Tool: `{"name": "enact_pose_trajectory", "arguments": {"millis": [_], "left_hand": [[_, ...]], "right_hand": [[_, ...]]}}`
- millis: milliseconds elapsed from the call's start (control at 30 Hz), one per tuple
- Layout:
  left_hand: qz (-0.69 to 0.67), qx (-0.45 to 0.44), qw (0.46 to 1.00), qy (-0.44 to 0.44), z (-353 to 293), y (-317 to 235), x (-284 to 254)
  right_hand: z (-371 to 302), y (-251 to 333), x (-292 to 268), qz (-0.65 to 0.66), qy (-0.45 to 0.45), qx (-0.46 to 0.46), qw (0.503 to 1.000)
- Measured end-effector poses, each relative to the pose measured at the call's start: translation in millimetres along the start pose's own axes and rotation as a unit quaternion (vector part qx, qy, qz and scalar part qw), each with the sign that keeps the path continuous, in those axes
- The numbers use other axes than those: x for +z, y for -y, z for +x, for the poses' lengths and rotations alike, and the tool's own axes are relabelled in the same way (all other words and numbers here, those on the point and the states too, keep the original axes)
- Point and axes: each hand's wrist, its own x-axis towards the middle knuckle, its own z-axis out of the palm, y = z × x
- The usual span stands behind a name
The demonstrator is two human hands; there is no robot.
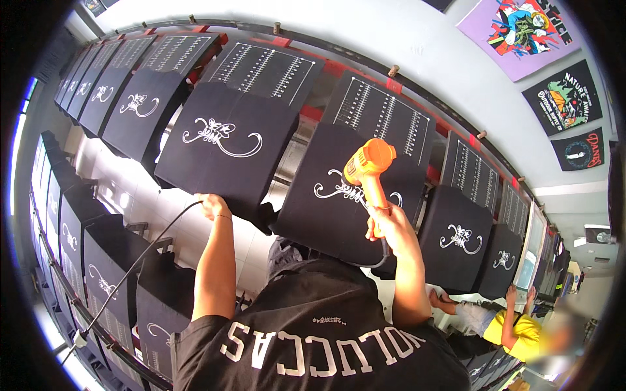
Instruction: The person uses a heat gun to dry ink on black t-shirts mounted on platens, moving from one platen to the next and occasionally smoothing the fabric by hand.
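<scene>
Orange plastic heat gun (368, 171), gripped in my right hand (386, 225) with the fingers wrapped tight about its handle, points its nozzle at the white curled print (342, 190) on the black fabric panel (349, 195) stretched over a platen. That panel serves as landmark. Beside it on its left, my left hand (212, 205) pinches the lower edge of a second black printed panel (225, 146), fingers pressed on the cloth; a black power cord (140, 257) runs below that hand toward the lower left. Every panel visible along the curved rack, left and right of the landmark, already carries the same white ornament, so printing looks done; I judge the heating of the prints to be under way, and cannot tell which panels have had it. The print under the nozzle is crisp, opaque and symmetrical. Lower right of the landmark, a person in a yellow shirt (515, 329) works at farther panels.
</scene>
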Motion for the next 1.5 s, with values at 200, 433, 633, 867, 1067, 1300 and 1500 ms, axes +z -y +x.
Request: {"name": "enact_pose_trajectory", "arguments": {"millis": [200, 433, 633, 867, 1067, 1300, 1500], "left_hand": [[0.033, -0.008, 0.999, -0.004, -11, -9, -1], [0.026, 0.006, 0.999, 0.019, -9, -6, -5], [0.033, -0.008, 0.999, 0.019, -10, -8, -4], [0.029, 0.003, 1.0, -0.002, -7, -7, -1], [0.045, -0.004, 0.999, 0.014, -12, -10, -3], [0.038, -0.003, 0.999, 0.018, -2, -4, 1], [0.028, -0.001, 0.999, 0.031, -8, -6, -3]], "right_hand": [[8, 2, -1, -0.016, 0.023, -0.002, 1.0], [21, 5, 10, -0.022, 0.037, -0.019, 0.999], [25, 10, 20, -0.032, 0.041, -0.012, 0.999], [24, 12, 22, -0.035, 0.05, -0.006, 0.998], [21, 10, 18, -0.037, 0.041, -0.012, 0.998], [8, 9, 2, -0.054, -0.016, -0.013, 0.998], [9, 7, -11, -0.009, -0.033, 0.01, 0.999]]}}
